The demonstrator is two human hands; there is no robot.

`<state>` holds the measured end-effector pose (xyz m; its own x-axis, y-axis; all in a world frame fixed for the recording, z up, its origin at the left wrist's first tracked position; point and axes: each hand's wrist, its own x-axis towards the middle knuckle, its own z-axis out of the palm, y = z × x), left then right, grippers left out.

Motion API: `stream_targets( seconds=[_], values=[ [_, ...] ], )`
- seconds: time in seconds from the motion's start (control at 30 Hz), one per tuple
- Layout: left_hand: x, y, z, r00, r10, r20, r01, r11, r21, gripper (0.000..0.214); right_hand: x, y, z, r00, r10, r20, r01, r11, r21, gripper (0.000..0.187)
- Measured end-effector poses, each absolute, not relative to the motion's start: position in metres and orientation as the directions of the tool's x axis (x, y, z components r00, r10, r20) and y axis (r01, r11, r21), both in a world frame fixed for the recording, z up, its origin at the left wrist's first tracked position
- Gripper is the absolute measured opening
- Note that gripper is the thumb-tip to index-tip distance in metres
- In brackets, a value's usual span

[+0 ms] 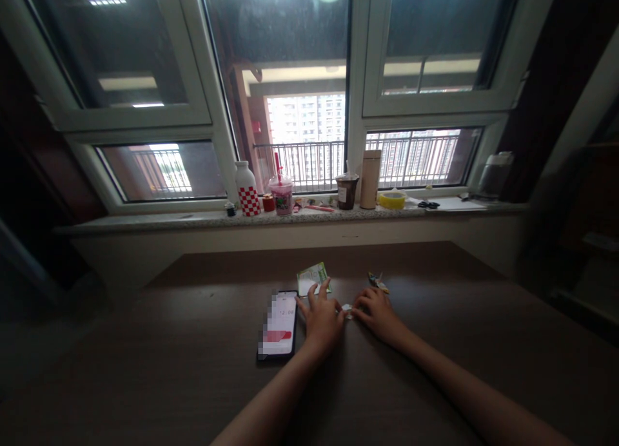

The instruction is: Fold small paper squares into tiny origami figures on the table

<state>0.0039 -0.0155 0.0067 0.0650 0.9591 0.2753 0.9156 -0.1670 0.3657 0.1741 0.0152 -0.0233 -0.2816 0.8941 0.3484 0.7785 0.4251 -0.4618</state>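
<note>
A small white piece [347, 309], which looks like folded paper, sits between my two hands at the middle of the table. The thumb and forefinger of my left hand [321, 316] close on its left side, while the other fingers spread outward. On its right side, the bent fingers of my right hand [379, 313] pinch it; part of it is hidden by the fingertips. A green and white square packet or card [309, 280] lies just beyond my left fingers. Behind my right hand is a small crumpled colourful scrap [379, 282].
A phone [279, 327] with its screen lit lies left of my left hand on the dark table [203, 343]. Along the windowsill [193, 221] stand a checkered bottle [248, 191], drink cups [283, 198], a tan flask [370, 178], yellow tape [391, 200] and black scissors [428, 205].
</note>
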Motion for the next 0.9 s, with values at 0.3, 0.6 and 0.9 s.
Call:
stream_targets(
  seconds=[0.3, 0.6, 0.9],
  values=[
    [-0.0003, -0.0164, 0.006, 0.092, 0.946, 0.31, 0.934, -0.19, 0.303, 0.013, 0.1746, 0.0148, -0.0244, -0.283, 0.9, 0.332, 0.778, 0.418, -0.469, 0.012],
    [0.002, -0.0163, 0.0088, 0.05, 0.964, 0.261, 0.93, -0.14, 0.34, 0.013, 0.1732, 0.0159, -0.0256, -0.27, 0.901, 0.339, 0.795, 0.408, -0.449, 0.014],
    [0.0039, -0.0137, 0.0112, 0.0, 0.978, 0.207, 0.918, -0.082, 0.388, 0.013, 0.1655, 0.0135, -0.0205, -0.158, 0.946, 0.282, 0.811, 0.288, -0.51, 0.012]
  ],
)
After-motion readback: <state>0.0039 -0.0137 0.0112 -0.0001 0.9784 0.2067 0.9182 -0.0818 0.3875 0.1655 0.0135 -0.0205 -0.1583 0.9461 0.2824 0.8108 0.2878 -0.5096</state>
